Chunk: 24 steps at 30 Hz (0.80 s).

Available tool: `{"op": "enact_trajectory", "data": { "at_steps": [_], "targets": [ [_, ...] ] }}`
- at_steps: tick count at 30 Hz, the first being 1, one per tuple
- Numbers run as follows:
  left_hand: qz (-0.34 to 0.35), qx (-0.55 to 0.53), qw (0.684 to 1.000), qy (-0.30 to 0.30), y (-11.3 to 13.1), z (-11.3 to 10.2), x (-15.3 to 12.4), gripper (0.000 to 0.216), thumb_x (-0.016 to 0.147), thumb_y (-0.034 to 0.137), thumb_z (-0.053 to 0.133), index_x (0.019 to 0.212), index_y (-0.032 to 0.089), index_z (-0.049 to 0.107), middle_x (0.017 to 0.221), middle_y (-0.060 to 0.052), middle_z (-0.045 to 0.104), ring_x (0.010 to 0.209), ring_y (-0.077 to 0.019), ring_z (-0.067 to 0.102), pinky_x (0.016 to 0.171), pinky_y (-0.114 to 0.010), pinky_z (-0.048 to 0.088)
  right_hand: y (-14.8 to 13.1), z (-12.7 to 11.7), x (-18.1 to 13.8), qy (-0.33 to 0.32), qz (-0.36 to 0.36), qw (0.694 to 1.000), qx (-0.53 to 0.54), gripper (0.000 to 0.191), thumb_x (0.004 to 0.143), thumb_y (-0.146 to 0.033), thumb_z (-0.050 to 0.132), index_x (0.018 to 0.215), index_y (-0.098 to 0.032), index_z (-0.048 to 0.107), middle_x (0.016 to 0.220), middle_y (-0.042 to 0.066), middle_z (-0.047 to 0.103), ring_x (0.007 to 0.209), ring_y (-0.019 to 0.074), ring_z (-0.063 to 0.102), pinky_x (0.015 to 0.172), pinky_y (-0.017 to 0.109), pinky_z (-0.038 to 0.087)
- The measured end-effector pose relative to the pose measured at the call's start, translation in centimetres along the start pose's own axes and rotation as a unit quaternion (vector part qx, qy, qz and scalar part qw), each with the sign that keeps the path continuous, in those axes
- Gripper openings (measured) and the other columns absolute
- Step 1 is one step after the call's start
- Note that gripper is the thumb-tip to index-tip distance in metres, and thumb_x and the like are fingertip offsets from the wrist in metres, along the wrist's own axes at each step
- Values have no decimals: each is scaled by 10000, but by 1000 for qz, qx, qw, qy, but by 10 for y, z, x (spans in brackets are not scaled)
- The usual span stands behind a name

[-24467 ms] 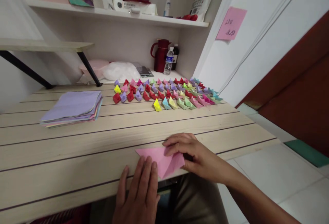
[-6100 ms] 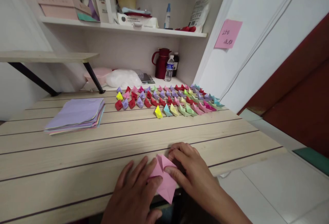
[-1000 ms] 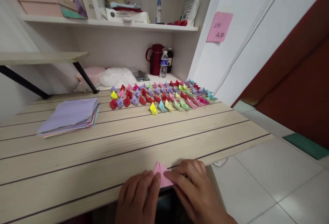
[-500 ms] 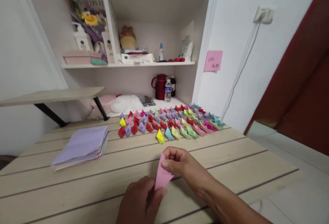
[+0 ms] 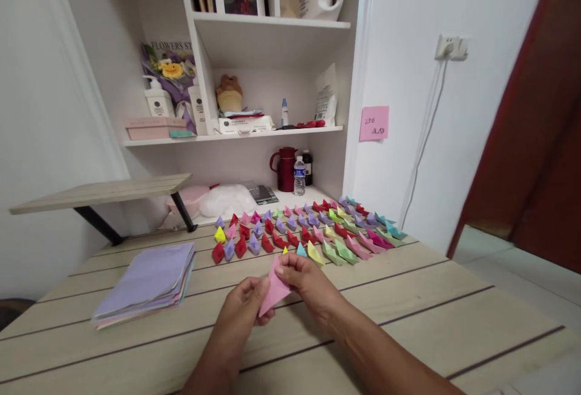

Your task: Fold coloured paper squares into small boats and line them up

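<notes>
I hold a small folded pink paper in the air above the wooden table. My left hand pinches its lower left end. My right hand pinches its upper right edge with thumb and fingertips. Just behind my hands stand rows of several small folded paper boats in red, purple, pink, yellow and green. A stack of coloured paper sheets, purple on top, lies to the left.
A raised wooden shelf on black brackets sits at the left. A red jug, a water bottle and a white plastic bag stand at the back. Shelves above hold boxes and bottles. A pink note sticks to the wall.
Both hands have lifted the folded pink paper off the table edge and hold it up in the air. The camera has tilted upward, showing more of the shelves.
</notes>
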State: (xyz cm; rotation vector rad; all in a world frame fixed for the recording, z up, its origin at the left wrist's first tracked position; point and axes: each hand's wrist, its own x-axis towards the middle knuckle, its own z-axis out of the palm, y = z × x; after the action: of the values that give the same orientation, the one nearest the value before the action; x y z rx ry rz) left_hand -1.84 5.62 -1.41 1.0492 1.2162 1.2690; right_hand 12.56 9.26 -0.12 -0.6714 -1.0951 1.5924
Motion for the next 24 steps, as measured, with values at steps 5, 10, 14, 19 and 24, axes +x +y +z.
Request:
{"op": "enact_trajectory", "data": {
  "at_steps": [5,10,14,19,24],
  "targets": [
    [60,21,998,22,10,0,-4,468,519,576,834,650,154,679,592,-11,648,567,-123,556,552,-220,415,2,1,-1,2,-6,1000,10,425,531,-425,913,685,-149,629,583,-42,567,544,91,433,581,234,306],
    [107,37,990,85,15,4,-3,319,543,437,834,617,160,694,578,-9,651,558,-124,530,526,-217,379,11,9,-4,-19,6,999,28,431,705,-571,788,772,-166,654,660,-18,611,602,118,510,625,251,397],
    [131,12,984,118,14,6,-4,274,570,412,802,595,170,676,553,1,641,539,-125,525,519,-221,383,16,14,-9,-42,24,998,36,433,710,-525,815,938,-183,679,751,5,667,669,143,587,644,268,448],
    [136,-37,983,119,13,7,-5,288,602,428,787,614,169,662,555,3,644,541,-127,541,538,-226,412,20,14,-5,-20,16,998,59,380,588,-383,924,705,-153,646,582,-32,618,509,75,499,546,204,401],
    [121,-78,986,80,16,10,-8,335,620,462,802,651,156,669,589,-9,664,562,-122,548,570,-228,434,20,10,-2,-11,30,995,90,393,599,-411,914,648,-144,630,520,-39,588,455,54,463,504,178,388]
  ]
}}
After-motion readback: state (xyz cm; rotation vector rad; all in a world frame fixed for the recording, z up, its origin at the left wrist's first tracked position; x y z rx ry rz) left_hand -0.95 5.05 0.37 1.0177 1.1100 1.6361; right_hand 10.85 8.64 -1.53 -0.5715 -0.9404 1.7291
